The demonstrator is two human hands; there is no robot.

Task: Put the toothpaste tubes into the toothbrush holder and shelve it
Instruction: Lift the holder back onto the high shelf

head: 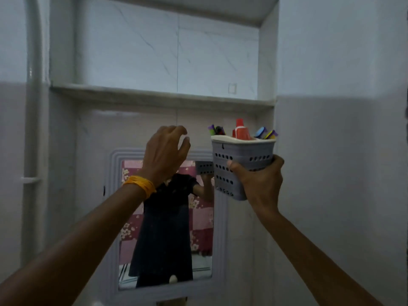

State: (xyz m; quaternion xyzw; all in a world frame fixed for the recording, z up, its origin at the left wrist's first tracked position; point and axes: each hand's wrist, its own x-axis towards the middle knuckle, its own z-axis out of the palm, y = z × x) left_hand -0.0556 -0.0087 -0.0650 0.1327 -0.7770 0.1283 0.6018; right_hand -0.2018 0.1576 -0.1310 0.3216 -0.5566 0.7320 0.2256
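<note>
My right hand grips a grey perforated toothbrush holder with a white rim, held upright below the shelf. Red toothpaste tubes stick up out of its middle, caps up, with coloured brush ends beside them. My left hand is raised to the left of the holder, fingers loosely curled and apart, holding nothing. It does not touch the holder. An orange band circles the left wrist.
A recessed wall niche with marble-look tiles sits above the shelf ledge. A framed mirror hangs below, reflecting a person in dark clothes. A white pipe runs down the left wall.
</note>
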